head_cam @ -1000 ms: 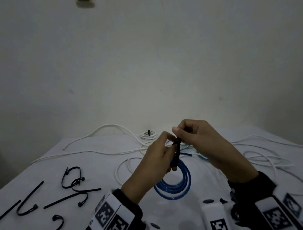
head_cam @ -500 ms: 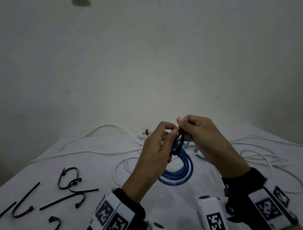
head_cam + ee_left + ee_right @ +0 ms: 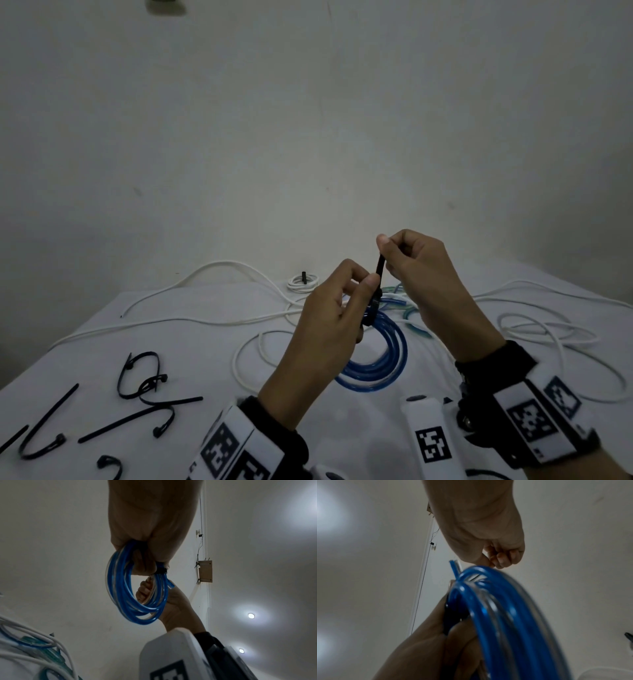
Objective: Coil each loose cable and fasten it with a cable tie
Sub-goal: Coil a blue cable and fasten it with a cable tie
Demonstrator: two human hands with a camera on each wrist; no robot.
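Blue cable (image 3: 383, 359), wound into a coil of several loops, hangs in the air above the table (image 3: 212, 346), held at its top. A black cable tie (image 3: 376, 294) wraps that top part, its tail pointing upward. The left hand (image 3: 329, 322) grips coil and tie between curled fingers and thumb; the right hand (image 3: 421, 274) pinches the tie's tail between thumb and forefinger, just above the left. Loose white cables (image 3: 212, 318) sprawl over the white table behind and to the right. A small white coil (image 3: 303, 282) already tied lies at the far edge. Spare black ties (image 3: 144, 380) lie at the near left.
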